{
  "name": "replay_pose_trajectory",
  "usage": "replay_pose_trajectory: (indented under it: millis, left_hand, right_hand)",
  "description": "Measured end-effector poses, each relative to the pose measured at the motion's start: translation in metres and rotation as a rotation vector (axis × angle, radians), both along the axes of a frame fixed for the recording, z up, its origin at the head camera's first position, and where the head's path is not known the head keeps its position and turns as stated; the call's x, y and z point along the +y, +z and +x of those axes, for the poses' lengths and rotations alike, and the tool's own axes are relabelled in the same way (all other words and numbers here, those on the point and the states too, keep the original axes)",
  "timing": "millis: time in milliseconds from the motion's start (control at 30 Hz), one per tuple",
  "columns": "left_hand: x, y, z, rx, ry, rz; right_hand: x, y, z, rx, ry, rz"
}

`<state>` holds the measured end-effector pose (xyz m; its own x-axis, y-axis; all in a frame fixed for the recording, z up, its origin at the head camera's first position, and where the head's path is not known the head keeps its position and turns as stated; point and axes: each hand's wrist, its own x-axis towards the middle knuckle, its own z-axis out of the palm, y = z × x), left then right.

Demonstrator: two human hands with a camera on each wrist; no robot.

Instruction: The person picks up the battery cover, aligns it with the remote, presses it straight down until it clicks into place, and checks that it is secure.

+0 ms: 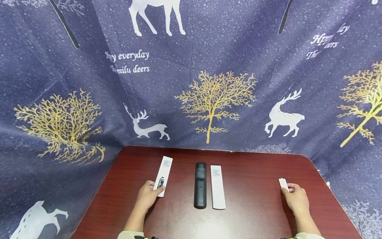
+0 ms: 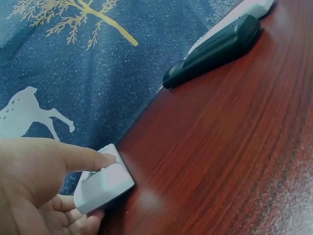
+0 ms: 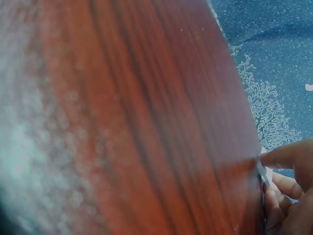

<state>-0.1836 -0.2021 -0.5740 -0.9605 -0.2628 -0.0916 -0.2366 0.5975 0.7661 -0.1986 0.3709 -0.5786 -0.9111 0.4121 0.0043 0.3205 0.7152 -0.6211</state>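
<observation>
My left hand [image 1: 146, 196] grips the lower end of a white remote control [image 1: 165, 167], back side up, with its thumb by the open battery compartment. Inside that compartment a battery [image 1: 161, 182] shows. In the left wrist view, the thumb lies on top of the remote control [image 2: 105, 188] and the other fingers are curled beneath it. Over on the right, my right hand [image 1: 298, 199] pinches a small white battery cover [image 1: 283, 183] between thumb and fingers. The right wrist view shows only a sliver of the battery cover [image 3: 265, 172], mostly hidden by the fingers.
A black remote control [image 1: 200, 191] and a second white remote control [image 1: 218, 191] lie side by side between the hands, both back side up. They rest on a reddish-brown wooden table [image 1: 253, 186]. A blue patterned cloth [image 1: 191, 53] hangs behind and beside the table.
</observation>
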Motion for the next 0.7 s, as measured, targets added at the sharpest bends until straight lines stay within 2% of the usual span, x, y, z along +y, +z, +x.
replay_pose_trajectory:
  millis: [467,700]
  left_hand:
    - [-0.0039,-0.0007,0.0024,-0.008,0.004,0.095]
    - [-0.0058,-0.0024,0.0011,-0.019,-0.022,0.129]
  right_hand:
    - [0.0002,0.0001,0.0011,-0.03,0.006,-0.021]
    - [0.0005,0.0026,0.0014,-0.04,0.029,-0.014]
